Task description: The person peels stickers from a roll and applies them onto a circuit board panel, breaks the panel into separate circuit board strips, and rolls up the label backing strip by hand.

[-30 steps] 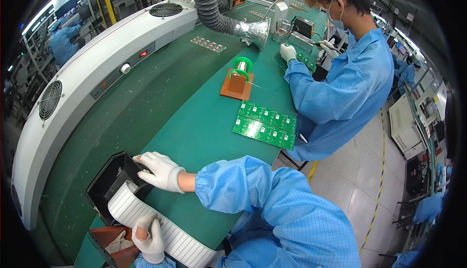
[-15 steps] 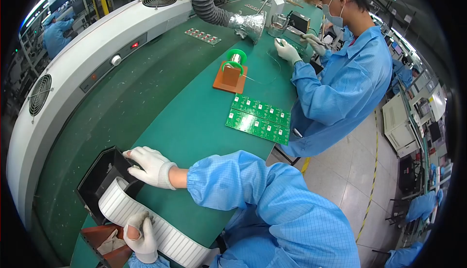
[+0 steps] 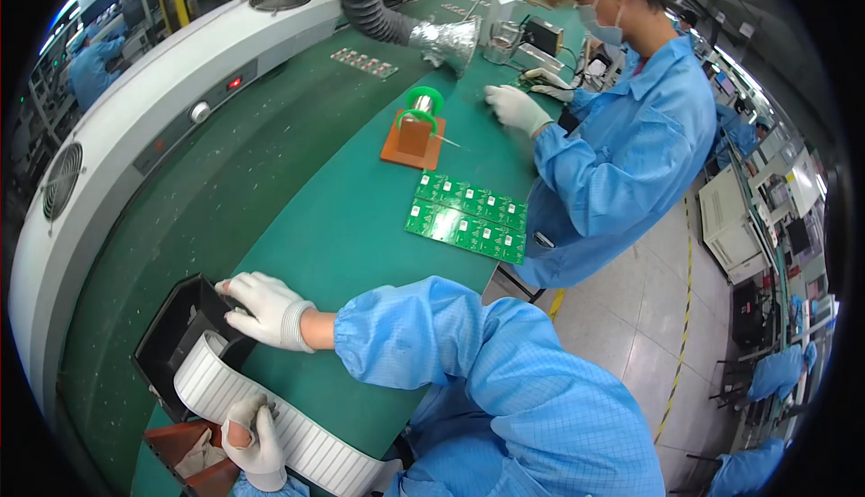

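Note:
My left hand [image 3: 256, 441], in a white glove with some bare fingertips, is curled closed over the near edge of a white strip with crosswise bars [image 3: 293, 425]. What its fingertips pinch, if anything, is hidden. My right hand [image 3: 268, 313], gloved likewise, rests at the right side of a black bin [image 3: 155, 353]. Its fingers stretch over the bin's rim, thumb apart, and no held thing shows. From inside that bin the strip curls out and runs down to the lower right. Beside my left hand stands a reddish-brown bin [image 3: 168, 447] with crumpled pale material inside.
Green circuit board panels [image 3: 464, 219] lie ahead on the green mat. Beyond them is a solder wire spool [image 3: 420, 117] on a brown stand. A co-worker [image 3: 622, 145] sits at right, gloved hands over the bench. A white fan unit [image 3: 171, 127] lines the left; a duct [image 3: 378, 10] hangs behind.
The view has shifted slightly, moving the scene a little left. The co-worker's nearer hand has moved lower and left. My own hands keep nearly the same places at the bin and strip.

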`<move>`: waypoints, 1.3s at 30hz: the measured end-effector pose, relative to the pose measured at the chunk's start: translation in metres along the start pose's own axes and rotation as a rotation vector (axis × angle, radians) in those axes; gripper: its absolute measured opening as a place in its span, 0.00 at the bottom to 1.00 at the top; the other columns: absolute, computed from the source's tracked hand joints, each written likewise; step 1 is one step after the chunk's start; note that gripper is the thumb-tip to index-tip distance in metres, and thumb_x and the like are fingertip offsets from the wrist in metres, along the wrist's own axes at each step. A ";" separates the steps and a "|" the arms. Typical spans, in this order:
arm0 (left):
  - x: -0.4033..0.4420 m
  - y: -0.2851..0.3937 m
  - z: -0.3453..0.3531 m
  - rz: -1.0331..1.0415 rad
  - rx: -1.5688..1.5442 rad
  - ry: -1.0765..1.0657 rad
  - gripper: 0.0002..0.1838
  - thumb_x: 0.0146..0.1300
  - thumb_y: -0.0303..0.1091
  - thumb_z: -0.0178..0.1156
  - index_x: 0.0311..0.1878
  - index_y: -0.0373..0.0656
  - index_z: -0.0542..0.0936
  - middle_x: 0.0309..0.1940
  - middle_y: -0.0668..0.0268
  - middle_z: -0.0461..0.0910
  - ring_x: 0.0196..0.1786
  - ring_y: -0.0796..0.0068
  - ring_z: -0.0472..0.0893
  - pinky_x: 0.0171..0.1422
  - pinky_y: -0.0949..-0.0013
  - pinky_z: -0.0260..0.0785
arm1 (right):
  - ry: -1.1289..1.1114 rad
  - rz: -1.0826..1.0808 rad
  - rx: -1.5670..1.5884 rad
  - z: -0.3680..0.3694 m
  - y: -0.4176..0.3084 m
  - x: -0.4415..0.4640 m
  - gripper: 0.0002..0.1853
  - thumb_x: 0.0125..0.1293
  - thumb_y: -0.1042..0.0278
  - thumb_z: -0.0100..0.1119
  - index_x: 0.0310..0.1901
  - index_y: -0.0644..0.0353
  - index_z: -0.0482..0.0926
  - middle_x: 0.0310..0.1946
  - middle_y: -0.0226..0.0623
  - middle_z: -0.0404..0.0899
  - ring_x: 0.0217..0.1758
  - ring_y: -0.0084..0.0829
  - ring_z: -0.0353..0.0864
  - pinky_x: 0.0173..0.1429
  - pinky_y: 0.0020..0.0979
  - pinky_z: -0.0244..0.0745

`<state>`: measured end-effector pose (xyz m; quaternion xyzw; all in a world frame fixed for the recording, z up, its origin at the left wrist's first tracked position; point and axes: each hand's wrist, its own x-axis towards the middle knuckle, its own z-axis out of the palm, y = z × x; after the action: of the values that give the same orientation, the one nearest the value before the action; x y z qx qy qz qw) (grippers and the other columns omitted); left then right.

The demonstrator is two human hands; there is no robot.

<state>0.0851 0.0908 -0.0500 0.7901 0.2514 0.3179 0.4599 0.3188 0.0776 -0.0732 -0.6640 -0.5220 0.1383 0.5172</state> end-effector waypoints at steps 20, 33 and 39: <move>0.011 -0.009 0.009 -0.036 -0.015 0.053 0.10 0.75 0.23 0.53 0.53 0.32 0.81 0.35 0.64 0.82 0.33 0.82 0.78 0.38 0.78 0.71 | -0.018 0.018 -0.002 0.001 0.010 0.008 0.22 0.63 0.57 0.59 0.55 0.60 0.80 0.51 0.46 0.82 0.59 0.47 0.78 0.66 0.44 0.71; 0.013 -0.025 0.002 0.066 0.075 0.085 0.11 0.78 0.25 0.52 0.53 0.31 0.81 0.34 0.67 0.81 0.32 0.85 0.75 0.37 0.79 0.67 | -0.009 0.073 0.078 -0.010 0.005 0.014 0.20 0.58 0.63 0.60 0.51 0.62 0.83 0.47 0.47 0.85 0.54 0.48 0.84 0.60 0.42 0.79; 0.012 -0.009 0.004 0.100 0.171 0.072 0.10 0.77 0.25 0.53 0.52 0.32 0.81 0.34 0.67 0.81 0.32 0.84 0.75 0.37 0.79 0.68 | -0.049 0.089 0.069 -0.014 0.001 0.015 0.21 0.60 0.65 0.60 0.55 0.62 0.81 0.50 0.47 0.84 0.53 0.45 0.85 0.59 0.41 0.80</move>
<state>0.0949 0.1012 -0.0564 0.8259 0.2543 0.3461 0.3652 0.3355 0.0825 -0.0628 -0.6647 -0.4994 0.1949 0.5203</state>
